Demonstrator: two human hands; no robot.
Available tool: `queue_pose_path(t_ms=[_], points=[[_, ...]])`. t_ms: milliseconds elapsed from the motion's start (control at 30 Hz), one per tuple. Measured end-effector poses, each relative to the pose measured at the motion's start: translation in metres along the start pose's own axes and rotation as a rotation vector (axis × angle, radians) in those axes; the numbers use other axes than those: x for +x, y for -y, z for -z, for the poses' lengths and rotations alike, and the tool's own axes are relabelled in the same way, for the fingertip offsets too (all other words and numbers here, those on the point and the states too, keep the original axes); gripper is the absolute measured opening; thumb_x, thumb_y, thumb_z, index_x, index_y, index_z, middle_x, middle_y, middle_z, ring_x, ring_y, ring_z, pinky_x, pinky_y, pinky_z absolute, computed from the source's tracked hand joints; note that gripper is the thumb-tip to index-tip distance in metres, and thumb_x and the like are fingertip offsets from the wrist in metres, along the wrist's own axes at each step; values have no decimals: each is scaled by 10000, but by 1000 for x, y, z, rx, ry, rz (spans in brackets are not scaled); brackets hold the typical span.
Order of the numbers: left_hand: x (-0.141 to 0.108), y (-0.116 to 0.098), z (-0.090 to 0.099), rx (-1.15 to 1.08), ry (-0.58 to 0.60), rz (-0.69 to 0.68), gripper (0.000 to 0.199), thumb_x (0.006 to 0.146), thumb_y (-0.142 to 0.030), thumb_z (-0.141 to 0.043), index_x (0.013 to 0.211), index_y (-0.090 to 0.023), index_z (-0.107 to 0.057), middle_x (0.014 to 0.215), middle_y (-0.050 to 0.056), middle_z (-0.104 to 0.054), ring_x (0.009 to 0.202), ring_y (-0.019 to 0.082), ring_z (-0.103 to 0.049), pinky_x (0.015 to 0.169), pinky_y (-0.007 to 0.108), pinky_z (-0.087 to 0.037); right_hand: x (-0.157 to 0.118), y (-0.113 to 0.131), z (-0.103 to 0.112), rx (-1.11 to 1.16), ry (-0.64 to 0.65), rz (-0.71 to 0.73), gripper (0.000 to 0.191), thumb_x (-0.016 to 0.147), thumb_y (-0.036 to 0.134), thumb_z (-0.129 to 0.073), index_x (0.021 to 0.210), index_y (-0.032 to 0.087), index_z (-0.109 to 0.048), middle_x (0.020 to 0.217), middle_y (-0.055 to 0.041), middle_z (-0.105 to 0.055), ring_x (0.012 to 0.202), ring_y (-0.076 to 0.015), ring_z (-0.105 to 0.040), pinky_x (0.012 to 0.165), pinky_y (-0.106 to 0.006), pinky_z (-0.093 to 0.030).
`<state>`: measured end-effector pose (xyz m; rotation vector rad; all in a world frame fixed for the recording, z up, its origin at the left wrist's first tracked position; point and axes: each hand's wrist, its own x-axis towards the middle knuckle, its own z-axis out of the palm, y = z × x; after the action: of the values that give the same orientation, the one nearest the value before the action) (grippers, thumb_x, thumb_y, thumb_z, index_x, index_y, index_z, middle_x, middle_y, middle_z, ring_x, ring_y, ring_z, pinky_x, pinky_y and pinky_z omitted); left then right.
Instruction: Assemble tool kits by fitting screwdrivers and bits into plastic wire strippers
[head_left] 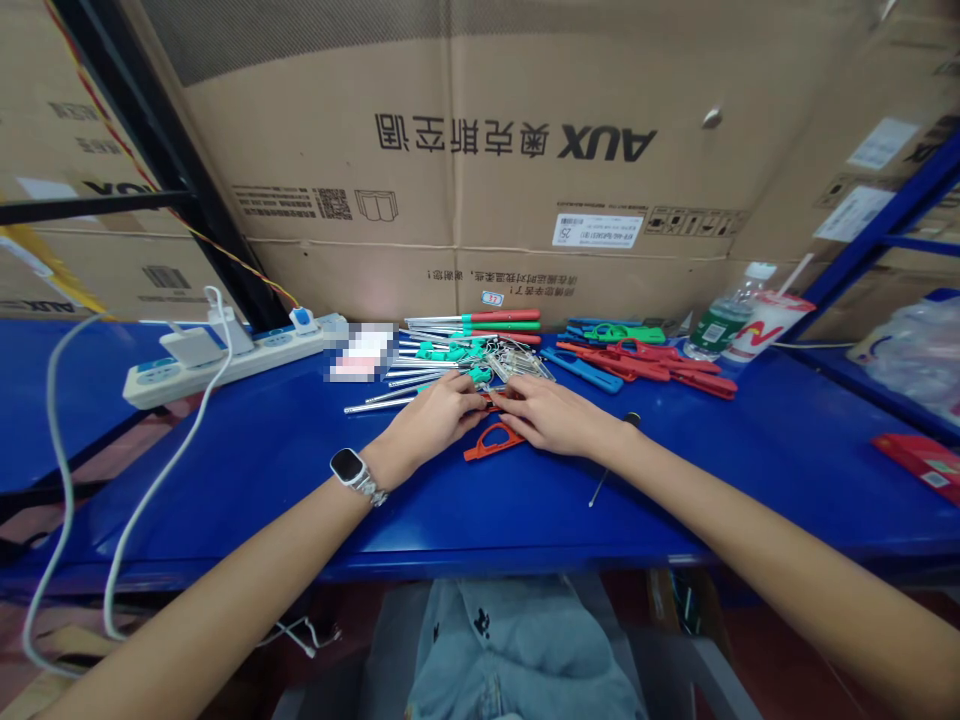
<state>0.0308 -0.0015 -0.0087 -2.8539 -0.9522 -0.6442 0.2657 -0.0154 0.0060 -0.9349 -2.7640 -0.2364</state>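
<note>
My left hand (444, 408), with a watch on the wrist, and my right hand (559, 412) meet at the middle of the blue table. The fingers of both pinch a small red plastic part (495, 400), mostly hidden between them. Just below, an orange plastic piece with a looped opening (491, 442) lies partly under my right fingers. Behind the hands is a pile of silvery rods (405, 380), teal plastic parts (450, 350) and small metal pieces (521, 358). A thin-shafted tool with a dark handle (633, 419), like a screwdriver, lies partly under my right forearm.
Blue (589, 370) and red plastic parts (649, 362) lie right of the pile. Beyond stand a bottle (720, 325) and a paper cup with a straw (769, 325). A power strip (255, 355) with white cables sits at left. Large cardboard (487, 200) walls the back.
</note>
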Motion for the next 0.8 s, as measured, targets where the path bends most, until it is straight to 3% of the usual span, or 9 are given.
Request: queue_pose_path(t_ms=[400,633,700,800], points=[[1,-7,4,92,36,-69,241,1030,-228,-550,929,-133,-748,930,97,-627,910,242,-560,794,369,-530,1,12,6,50,58,-67,398,1044,339,-491,1290,86,-678,1072,-188,-636,1030,-305,-601,915,-480,-517],[-1,-3,0,58,0,-77,268,1040,-192,-513,931,-136,-751,897,86,-604,891,229,-563,767,343,-522,6,-8,5,358,-75,-186,321,1026,167,-446,1255,147,-671,1100,-129,-659,1020,-231,-630,938,-413,-514],[-1,-3,0,58,4,-74,271,1037,-174,-501,929,-138,-747,890,85,-595,881,228,-560,760,342,-520,12,-15,4,307,-104,-217,297,1002,159,-486,1222,153,-685,1125,-136,-639,1050,-245,-616,938,-420,-506],[-1,-2,-1,51,19,-62,262,1032,-171,-497,946,-146,-743,889,81,-585,868,223,-559,762,345,-520,25,-25,6,175,-23,-224,270,948,193,-596,1188,164,-716,1142,-151,-638,1111,-304,-589,935,-456,-487]])
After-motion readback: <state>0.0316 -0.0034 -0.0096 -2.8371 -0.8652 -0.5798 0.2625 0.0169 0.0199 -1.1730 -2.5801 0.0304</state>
